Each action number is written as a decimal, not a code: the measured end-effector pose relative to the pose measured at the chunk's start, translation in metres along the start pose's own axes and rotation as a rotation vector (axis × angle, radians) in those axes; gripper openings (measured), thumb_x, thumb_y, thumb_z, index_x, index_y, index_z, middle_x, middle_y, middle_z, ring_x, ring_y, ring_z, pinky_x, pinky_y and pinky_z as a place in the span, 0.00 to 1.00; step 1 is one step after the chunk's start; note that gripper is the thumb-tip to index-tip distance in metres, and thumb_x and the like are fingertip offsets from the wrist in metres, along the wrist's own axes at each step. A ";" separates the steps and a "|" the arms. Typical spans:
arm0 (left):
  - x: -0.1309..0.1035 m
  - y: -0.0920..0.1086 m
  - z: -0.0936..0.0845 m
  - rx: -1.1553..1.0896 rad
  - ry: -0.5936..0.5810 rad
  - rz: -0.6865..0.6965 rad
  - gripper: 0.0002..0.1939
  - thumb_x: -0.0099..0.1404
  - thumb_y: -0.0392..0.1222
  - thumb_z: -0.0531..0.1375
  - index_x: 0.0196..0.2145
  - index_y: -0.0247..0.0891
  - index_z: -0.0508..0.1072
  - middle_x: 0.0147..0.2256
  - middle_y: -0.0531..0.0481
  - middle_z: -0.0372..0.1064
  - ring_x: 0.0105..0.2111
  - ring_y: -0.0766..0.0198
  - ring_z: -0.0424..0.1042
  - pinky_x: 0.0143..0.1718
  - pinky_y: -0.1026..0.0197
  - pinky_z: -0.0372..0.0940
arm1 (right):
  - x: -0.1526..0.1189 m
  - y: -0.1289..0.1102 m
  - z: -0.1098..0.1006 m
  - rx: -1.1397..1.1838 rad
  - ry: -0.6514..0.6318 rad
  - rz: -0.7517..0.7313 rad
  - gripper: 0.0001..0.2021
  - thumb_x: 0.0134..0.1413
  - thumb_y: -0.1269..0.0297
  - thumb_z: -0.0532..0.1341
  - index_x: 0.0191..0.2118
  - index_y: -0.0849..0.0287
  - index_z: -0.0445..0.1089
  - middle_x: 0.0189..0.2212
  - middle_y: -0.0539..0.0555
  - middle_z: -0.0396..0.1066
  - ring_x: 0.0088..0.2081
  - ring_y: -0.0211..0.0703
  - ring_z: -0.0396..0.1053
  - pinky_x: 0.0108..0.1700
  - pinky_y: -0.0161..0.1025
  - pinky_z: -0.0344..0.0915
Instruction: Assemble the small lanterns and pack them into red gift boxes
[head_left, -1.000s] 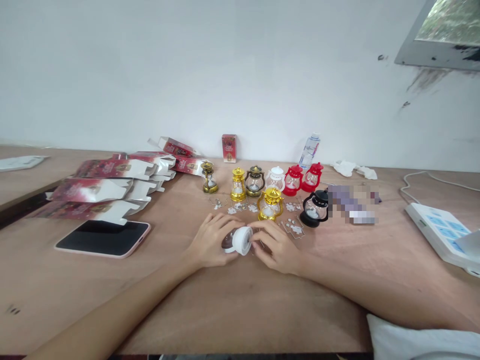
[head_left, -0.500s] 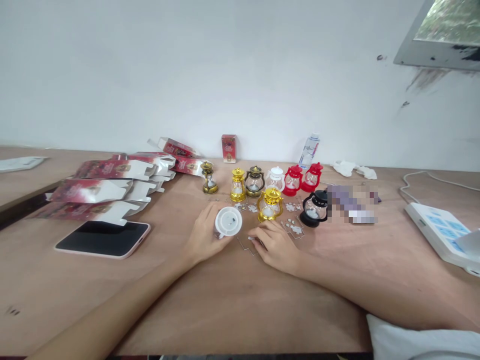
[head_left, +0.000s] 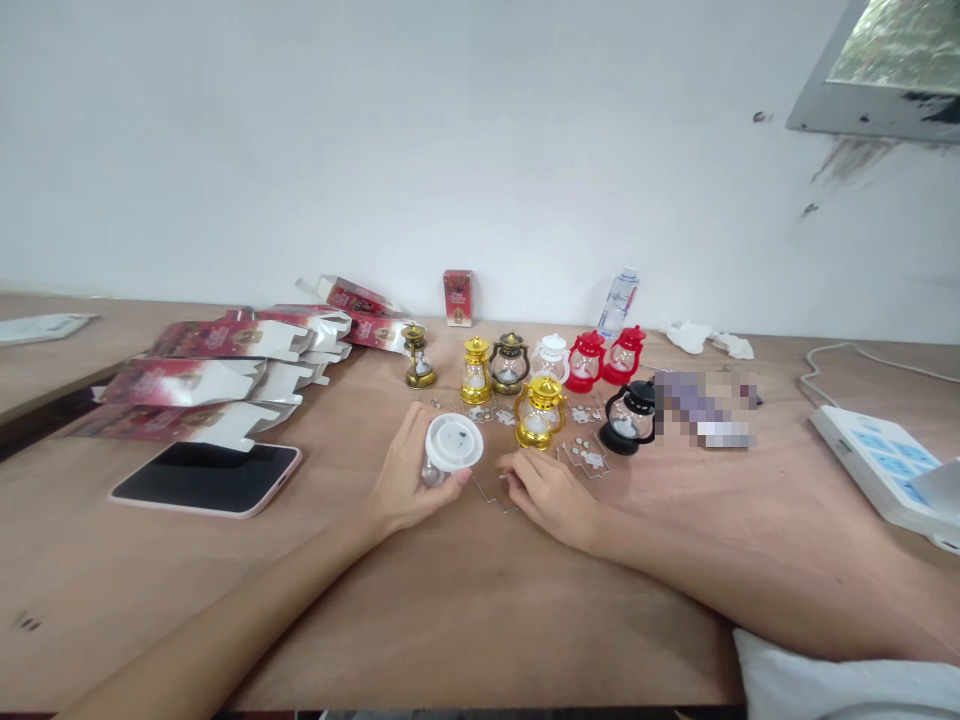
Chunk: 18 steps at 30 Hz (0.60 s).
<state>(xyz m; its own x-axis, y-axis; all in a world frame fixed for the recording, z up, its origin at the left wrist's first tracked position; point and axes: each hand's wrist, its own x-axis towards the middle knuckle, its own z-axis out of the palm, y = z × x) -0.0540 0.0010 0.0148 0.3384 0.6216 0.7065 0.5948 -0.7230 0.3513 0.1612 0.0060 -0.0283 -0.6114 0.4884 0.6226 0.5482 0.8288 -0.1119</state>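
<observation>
My left hand (head_left: 401,487) is wrapped round a white miniature lantern (head_left: 454,443), tilted so its round base faces me; part of its clear globe shows by the thumb. Just to the right, my right hand (head_left: 553,497) is closed in a pinch, fingertips low over the table; a tiny pale bit shows there, too small to name. Between the hands lies a thin bent wire (head_left: 491,497). Beyond my right fingers stands a gold lantern (head_left: 540,412). A black lantern (head_left: 628,418) stands to its right, and small white cut-out pieces (head_left: 589,455) lie between them.
Behind stand a bronze lantern (head_left: 510,363), a white lantern (head_left: 551,357) and a red lantern (head_left: 586,362), among others. Flattened red boxes (head_left: 187,380) and a phone (head_left: 206,478) lie left. A bottle (head_left: 619,302) leans at the wall; a white device (head_left: 877,465) is right.
The white lantern in my left hand has tilted and shifted slightly left, showing more of its side and globe. My right fingers have moved a little, still pinched.
</observation>
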 end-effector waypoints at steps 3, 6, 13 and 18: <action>0.001 0.001 0.000 -0.002 -0.003 0.019 0.14 0.60 0.47 0.54 0.41 0.36 0.62 0.35 0.47 0.63 0.36 0.58 0.67 0.36 0.56 0.66 | -0.001 0.000 -0.001 0.055 0.014 0.008 0.11 0.55 0.78 0.52 0.41 0.58 0.62 0.32 0.55 0.71 0.35 0.43 0.71 0.36 0.39 0.70; 0.000 0.000 0.001 -0.014 0.011 0.044 0.16 0.59 0.45 0.54 0.43 0.36 0.62 0.38 0.45 0.65 0.38 0.57 0.69 0.39 0.55 0.67 | -0.001 0.000 -0.001 0.097 0.039 0.000 0.10 0.56 0.78 0.50 0.41 0.58 0.61 0.32 0.55 0.70 0.34 0.43 0.71 0.36 0.38 0.69; -0.012 -0.006 0.008 0.038 0.128 -0.083 0.26 0.52 0.45 0.65 0.45 0.43 0.59 0.39 0.48 0.72 0.35 0.56 0.75 0.33 0.56 0.70 | 0.000 -0.003 -0.010 0.152 0.126 -0.074 0.11 0.59 0.78 0.48 0.41 0.59 0.61 0.34 0.56 0.66 0.37 0.41 0.68 0.38 0.36 0.68; -0.012 -0.011 0.009 0.107 0.079 0.048 0.17 0.56 0.46 0.63 0.40 0.42 0.62 0.37 0.48 0.74 0.34 0.57 0.75 0.32 0.58 0.68 | -0.006 -0.001 -0.010 0.265 0.200 -0.062 0.12 0.59 0.79 0.48 0.43 0.57 0.62 0.37 0.55 0.63 0.40 0.41 0.66 0.42 0.39 0.67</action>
<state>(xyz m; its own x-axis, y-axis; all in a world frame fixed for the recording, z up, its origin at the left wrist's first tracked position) -0.0578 0.0042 -0.0026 0.3130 0.5582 0.7684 0.6551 -0.7127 0.2509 0.1701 -0.0008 -0.0240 -0.5000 0.3934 0.7715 0.3303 0.9101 -0.2500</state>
